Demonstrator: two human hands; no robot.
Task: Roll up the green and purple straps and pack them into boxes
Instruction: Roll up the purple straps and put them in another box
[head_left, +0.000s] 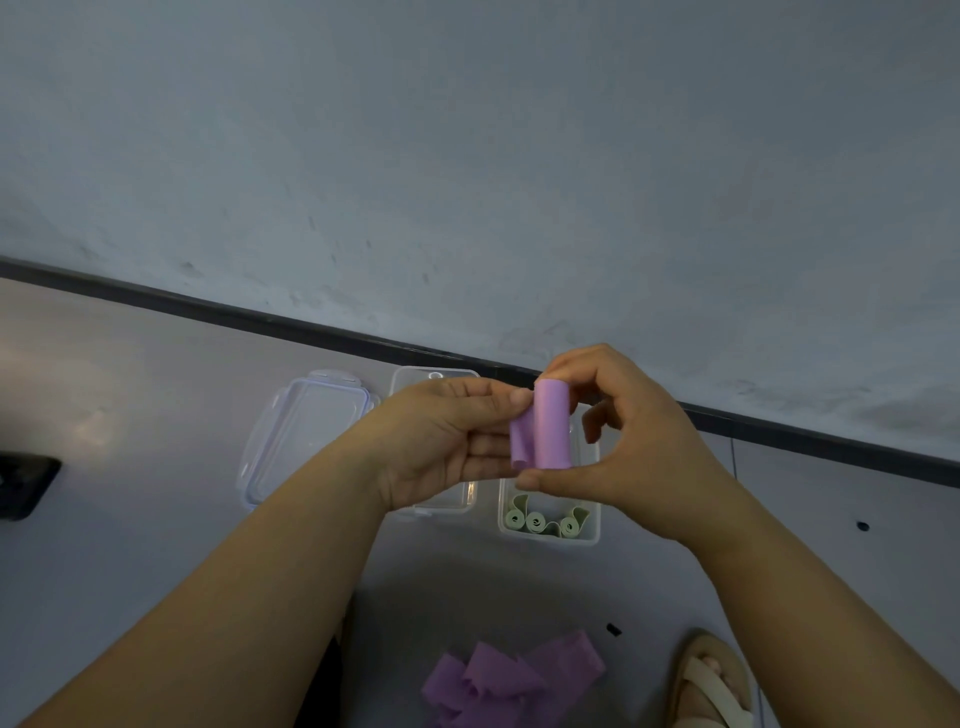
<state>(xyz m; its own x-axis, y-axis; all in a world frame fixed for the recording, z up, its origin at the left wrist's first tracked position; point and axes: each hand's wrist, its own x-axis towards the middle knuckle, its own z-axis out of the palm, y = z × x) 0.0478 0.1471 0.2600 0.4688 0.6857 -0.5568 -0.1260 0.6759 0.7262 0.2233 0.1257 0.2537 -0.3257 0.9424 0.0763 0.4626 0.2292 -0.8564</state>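
Two hands meet at mid-frame, raised above the boxes. The right hand (634, 441) pinches a purple strap (550, 423) that is mostly rolled into an upright cylinder, with the forefinger over the top end and the thumb under the bottom end. The remaining fingers are curled behind and partly hidden by the roll. The left hand (441, 441) holds the strap's loose tail (519, 447), thumb tip against the upper edge and fingers nearly straight alongside. The contact behind the tail is out of sight.

Three clear plastic pieces lie on the grey floor (156, 395):
- A lid (301, 436) lies flat at left.
- A middle box (415, 376) is largely covered by the left hand and wrist, so its contents cannot be made out.
- A right box (592, 535) has its far half screened by the right hand and the roll. The near end holds green rolls (535, 521) standing on end; three spirals show plus one looser curl, and any others are hidden.

A heap of purple straps (509, 680) lies unrolled near the bottom edge, and the frame cuts it off. Beside it is a foot in a pale sandal (711, 680), also cropped. A dark object (26, 483) at the left edge is too cropped to identify. Behind the boxes, a dark skirting strip (260, 317) runs below a grey wall (467, 156).
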